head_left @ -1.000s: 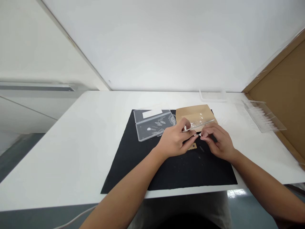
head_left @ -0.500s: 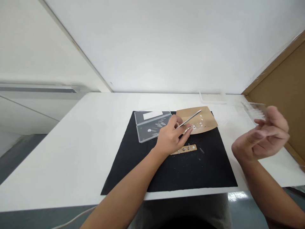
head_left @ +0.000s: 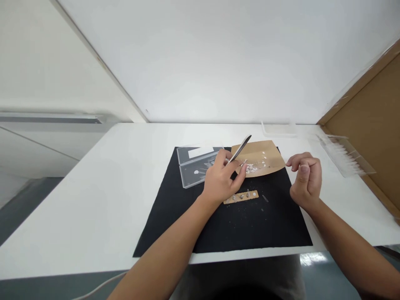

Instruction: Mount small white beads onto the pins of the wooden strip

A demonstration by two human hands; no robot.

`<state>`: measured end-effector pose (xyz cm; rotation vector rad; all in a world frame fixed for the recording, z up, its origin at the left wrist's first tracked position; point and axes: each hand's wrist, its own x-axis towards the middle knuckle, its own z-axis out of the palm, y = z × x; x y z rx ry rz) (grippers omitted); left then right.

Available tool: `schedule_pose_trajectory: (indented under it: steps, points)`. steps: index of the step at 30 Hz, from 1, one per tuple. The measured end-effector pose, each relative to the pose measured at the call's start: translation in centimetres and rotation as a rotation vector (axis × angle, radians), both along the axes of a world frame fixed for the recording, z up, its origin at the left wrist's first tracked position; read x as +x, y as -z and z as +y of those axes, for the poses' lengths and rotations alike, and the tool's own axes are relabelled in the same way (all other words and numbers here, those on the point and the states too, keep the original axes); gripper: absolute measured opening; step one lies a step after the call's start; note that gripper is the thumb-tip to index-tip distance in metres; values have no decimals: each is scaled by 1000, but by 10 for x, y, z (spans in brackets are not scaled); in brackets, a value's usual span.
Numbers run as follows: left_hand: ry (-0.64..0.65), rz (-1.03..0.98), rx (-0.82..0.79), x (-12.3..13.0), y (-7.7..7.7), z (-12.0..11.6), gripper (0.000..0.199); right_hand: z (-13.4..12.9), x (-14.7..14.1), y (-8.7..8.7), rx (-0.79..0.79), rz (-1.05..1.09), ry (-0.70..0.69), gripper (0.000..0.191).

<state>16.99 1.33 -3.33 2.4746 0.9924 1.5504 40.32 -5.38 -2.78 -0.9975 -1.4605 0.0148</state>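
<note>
My left hand [head_left: 220,177] is closed around slim tweezers [head_left: 240,148], whose pale and dark end points up and away. A tiny piece shows at its thumb and fingertip, too small to name. Under that hand lies a brown card strip [head_left: 250,196] with small metal and clear bits and a white dot. Just beyond the fingertips is a brown paper sheet [head_left: 261,154] scattered with small white flakes [head_left: 251,168]. My right hand [head_left: 306,179] hovers by the sheet's right corner, fingers curled in and thumb up; whether it pinches anything is hidden.
A clear hinged case [head_left: 189,177] with thin clear pieces lies open at left on the black mat [head_left: 250,233]. A clear tray with a row of pale slender pieces [head_left: 343,156] sits at right, near a brown board [head_left: 371,121]. Another clear tray [head_left: 278,134] stands behind.
My right hand has come left and inward from above the right tray to the sheet's corner, its fingers curled. In my left hand the tweezers have turned more upright.
</note>
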Motion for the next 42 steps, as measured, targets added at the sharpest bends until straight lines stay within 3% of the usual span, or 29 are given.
schedule_pose_trajectory:
  steps: [10,14,17,28,42]
  points:
    - [-23,12,-27,1,0,-1,18,-2,14,-1,-136,-314,75,40]
    - [-4,20,-54,0,0,-1,19,3,13,1,-326,-338,123,31]
    - [-6,14,-58,0,0,-1,18,7,12,4,-381,-353,131,24]
    - [-7,16,-86,1,0,-2,18,19,24,13,-406,-410,258,17]
    - [-4,38,-117,-2,-1,-1,21,19,27,8,-348,-306,235,20]
